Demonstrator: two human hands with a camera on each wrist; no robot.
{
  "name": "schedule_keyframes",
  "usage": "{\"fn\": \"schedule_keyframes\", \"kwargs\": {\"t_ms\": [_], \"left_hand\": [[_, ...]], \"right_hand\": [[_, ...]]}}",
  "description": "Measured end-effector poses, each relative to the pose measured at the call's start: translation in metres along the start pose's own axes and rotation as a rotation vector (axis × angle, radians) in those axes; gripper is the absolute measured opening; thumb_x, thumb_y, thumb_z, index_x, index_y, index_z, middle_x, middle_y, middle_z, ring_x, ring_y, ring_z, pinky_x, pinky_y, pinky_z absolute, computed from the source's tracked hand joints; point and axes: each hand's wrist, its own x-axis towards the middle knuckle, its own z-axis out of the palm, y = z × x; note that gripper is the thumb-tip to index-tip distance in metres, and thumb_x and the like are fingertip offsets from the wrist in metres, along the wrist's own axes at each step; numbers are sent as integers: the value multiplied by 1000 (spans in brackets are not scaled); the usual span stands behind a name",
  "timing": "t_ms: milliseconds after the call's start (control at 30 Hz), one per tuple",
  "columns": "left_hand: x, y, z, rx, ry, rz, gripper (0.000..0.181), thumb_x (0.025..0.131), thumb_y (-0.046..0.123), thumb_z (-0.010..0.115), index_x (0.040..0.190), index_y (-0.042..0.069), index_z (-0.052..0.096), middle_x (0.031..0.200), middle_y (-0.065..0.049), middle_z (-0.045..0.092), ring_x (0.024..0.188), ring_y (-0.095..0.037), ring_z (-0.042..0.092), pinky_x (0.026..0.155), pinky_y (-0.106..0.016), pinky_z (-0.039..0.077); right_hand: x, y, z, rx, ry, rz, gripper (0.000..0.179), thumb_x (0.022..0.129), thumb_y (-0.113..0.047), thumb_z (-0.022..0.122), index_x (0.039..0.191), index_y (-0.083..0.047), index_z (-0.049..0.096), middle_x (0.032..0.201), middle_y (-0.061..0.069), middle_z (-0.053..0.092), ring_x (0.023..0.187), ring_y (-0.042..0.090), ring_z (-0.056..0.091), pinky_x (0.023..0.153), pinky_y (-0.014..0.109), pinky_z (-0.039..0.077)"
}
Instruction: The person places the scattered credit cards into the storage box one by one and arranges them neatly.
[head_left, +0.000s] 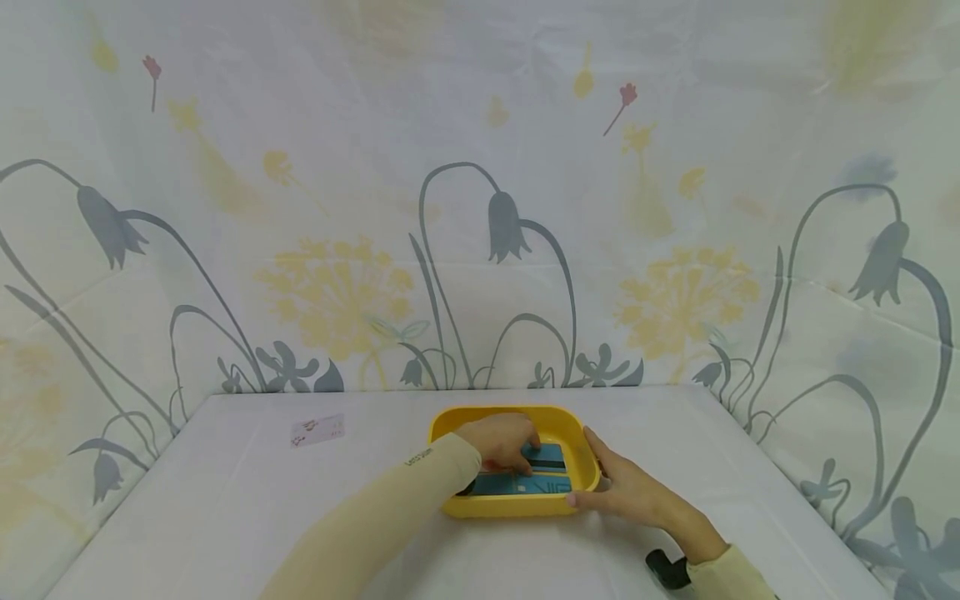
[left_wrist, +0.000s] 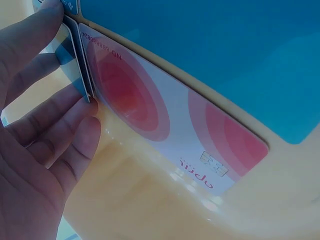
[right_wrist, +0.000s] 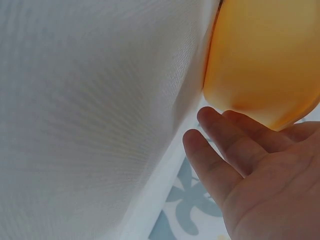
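Observation:
My left hand reaches down into a yellow tray. Its fingers and thumb pinch a blue card with a dark stripe, seen tilted nearly edge-on in the left wrist view. A white card with red circles lies on the tray floor beside these fingers, next to a plain blue surface. Nearer the tray's front is a blue card with light lettering. My right hand holds the tray's right end from outside, thumb at the front wall, fingers along the side; two fingertips stand off the wall.
A pale card with red marks lies flat on the white table, left of the tray. Behind the table hangs a flower-printed cloth. A black band piece shows at the right wrist.

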Motion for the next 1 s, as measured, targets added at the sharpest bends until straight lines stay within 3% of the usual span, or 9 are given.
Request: {"fn": "schedule_keyframes", "kwargs": {"t_ms": [667, 1000], "left_hand": [[-1, -1, 1, 22, 23, 13, 47, 81, 42, 74, 121, 19, 66, 115, 11, 63, 105, -6, 55, 96, -23, 42], [-3, -3, -4, -90, 25, -22, 48, 83, 41, 72, 125, 18, 63, 116, 9, 63, 96, -5, 55, 96, -26, 43]], "right_hand": [[-1, -2, 0, 3, -1, -1, 108, 80, -53, 69, 153, -3, 6, 155, 20, 20, 137, 36, 29, 107, 56, 27], [-1, -2, 0, 5, -4, 2, 109, 80, -53, 69, 153, -3, 6, 155, 19, 20, 137, 36, 31, 106, 56, 28]]}}
